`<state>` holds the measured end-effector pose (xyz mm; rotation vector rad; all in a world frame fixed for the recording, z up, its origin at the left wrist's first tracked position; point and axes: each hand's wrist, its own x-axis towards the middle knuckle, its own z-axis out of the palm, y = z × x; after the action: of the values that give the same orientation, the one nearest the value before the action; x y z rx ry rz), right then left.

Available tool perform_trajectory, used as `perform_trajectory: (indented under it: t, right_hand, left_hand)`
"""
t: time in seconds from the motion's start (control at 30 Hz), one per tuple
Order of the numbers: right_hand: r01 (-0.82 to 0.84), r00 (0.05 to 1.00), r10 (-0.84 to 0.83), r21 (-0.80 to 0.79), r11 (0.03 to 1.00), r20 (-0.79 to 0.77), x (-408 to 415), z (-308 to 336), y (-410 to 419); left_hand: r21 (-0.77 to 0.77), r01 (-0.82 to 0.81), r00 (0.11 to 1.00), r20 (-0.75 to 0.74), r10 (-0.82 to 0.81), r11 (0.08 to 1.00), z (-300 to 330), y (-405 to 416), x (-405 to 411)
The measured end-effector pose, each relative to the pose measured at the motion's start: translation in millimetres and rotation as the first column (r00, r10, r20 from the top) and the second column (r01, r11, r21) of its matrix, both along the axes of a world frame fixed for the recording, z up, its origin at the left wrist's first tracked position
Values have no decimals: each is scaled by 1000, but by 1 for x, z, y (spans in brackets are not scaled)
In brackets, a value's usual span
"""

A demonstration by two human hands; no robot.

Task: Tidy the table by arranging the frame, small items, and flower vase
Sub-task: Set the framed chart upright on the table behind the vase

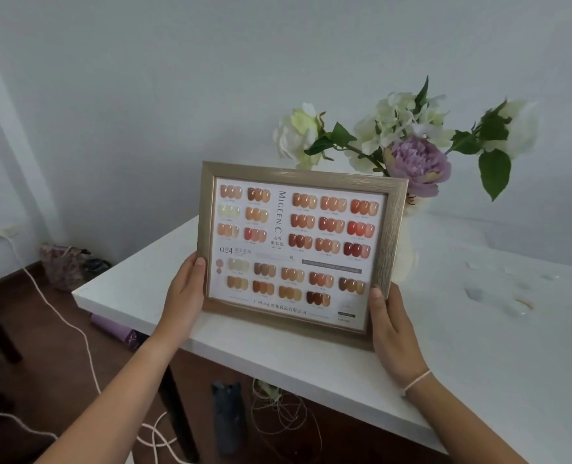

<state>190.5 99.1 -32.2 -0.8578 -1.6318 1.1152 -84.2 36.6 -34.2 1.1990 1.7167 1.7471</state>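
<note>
While the left hand (pixel 184 293) and right hand (pixel 390 324) clamp the frame's (pixel 298 249) lower side edges, thumbs on its front, it hangs tilted above the table's (pixel 412 356) near corner. Just behind stands the flower vase (pixel 408 249); pushing the frame back could topple it, or a slipping grip could drop the frame off the edge.

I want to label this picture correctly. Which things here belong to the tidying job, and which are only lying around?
Belong to the job:
- nail colour chart frame, held by left hand and right hand
- flower vase behind it
- small items on the white table

Just lying about:
- cords on the floor
- patterned bag by the wall
- wall socket
</note>
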Motion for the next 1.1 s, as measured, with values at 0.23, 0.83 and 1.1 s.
perform_trajectory:
  t: [0.23,0.83,1.1]
  right_hand:
    - [17,1000,-17,16,1000,5,-1,0,0]
    - [-138,988,137,12,990,72,-85,26,32]
    - [-192,979,193,-28,981,58,-149,29,64]
  left_hand:
    - [-59,-32,999,-8,31,998,-1,2,-4]
    - [-34,-189,980,63,191,981,20,-10,-78]
    - [10,-278,956,101,275,961,28,-1,-127]
